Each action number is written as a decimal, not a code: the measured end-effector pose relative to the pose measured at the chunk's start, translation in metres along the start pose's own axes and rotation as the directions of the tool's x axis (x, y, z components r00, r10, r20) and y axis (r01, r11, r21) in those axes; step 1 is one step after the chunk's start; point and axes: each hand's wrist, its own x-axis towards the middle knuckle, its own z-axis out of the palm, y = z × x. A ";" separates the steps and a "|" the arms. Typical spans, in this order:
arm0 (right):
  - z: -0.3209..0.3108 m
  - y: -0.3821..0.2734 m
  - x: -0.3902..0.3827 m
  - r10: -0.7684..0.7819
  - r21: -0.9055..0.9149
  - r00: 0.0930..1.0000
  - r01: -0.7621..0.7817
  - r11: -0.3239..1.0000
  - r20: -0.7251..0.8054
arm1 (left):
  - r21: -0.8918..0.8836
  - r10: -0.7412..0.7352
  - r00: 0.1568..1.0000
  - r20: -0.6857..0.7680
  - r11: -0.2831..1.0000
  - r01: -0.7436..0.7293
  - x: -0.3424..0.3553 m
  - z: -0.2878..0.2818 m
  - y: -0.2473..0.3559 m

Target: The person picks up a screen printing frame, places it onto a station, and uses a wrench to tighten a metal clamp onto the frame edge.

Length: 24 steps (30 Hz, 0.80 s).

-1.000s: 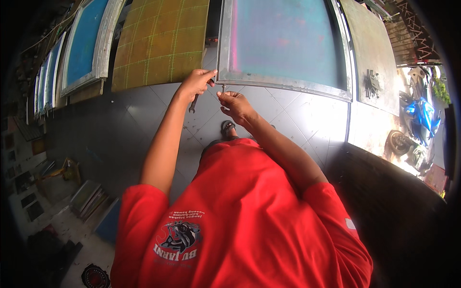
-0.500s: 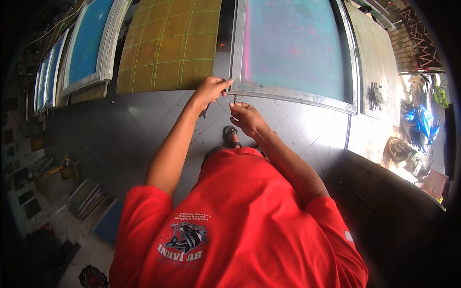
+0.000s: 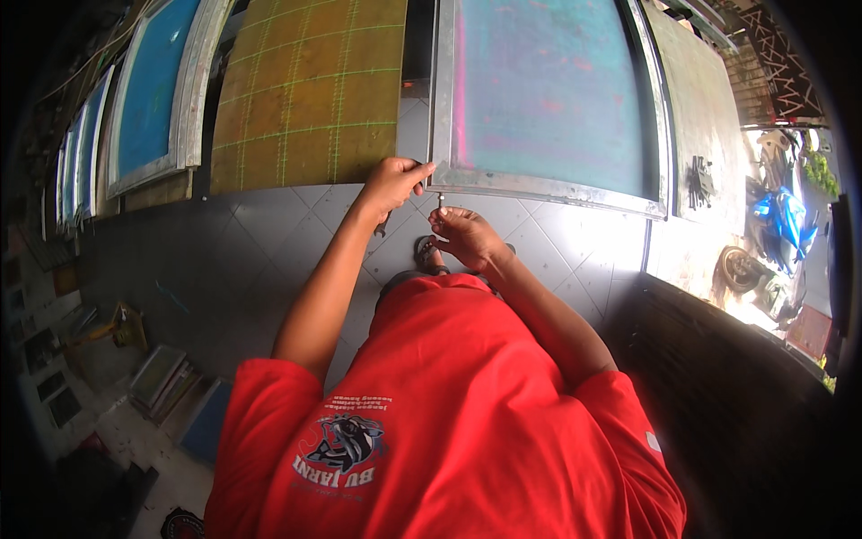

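Note:
A screen-printing frame [image 3: 557, 190] with a metal border and bluish-green mesh lies in front of me. At its near left corner is my left hand [image 3: 392, 190], curled round a dark wrench [image 3: 382, 225] whose jaw sticks out below the palm. The thumb and forefinger of that hand touch the corner of the frame. Just below the corner, my right hand [image 3: 469, 239] pinches a small metal bolt [image 3: 441, 203] between thumb and fingertips. The bolt points up toward the frame's edge, and a small gap seems to separate them.
Left of the frame is a brown board [image 3: 310, 99] with green grid lines, then more blue-meshed screens [image 3: 154, 94]. A pale board [image 3: 709, 135] on the right carries several dark bolts [image 3: 699, 182]. Grey floor tiles [image 3: 260, 229] lie below, and a dark slatted bench [image 3: 718, 377] stands at right.
My right hand has drawn slightly down from the frame's corner, and more of the bolt shows. My left hand keeps its grip on the wrench at the corner. The whole view has shifted a little.

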 end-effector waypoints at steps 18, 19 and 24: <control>0.013 0.001 -0.002 -0.059 0.050 0.997 0.062 0.997 -0.049 | -0.044 0.016 1.000 0.005 0.999 -0.016 -0.001 0.001 0.000; 0.009 0.003 0.001 -0.054 0.037 0.997 0.056 0.998 -0.057 | -0.042 0.015 1.000 0.004 0.999 -0.015 -0.001 0.002 0.000; -0.006 0.008 0.015 -0.001 -0.029 0.995 -0.001 1.000 -0.095 | -0.057 0.019 1.000 0.015 0.998 -0.019 0.000 0.002 0.000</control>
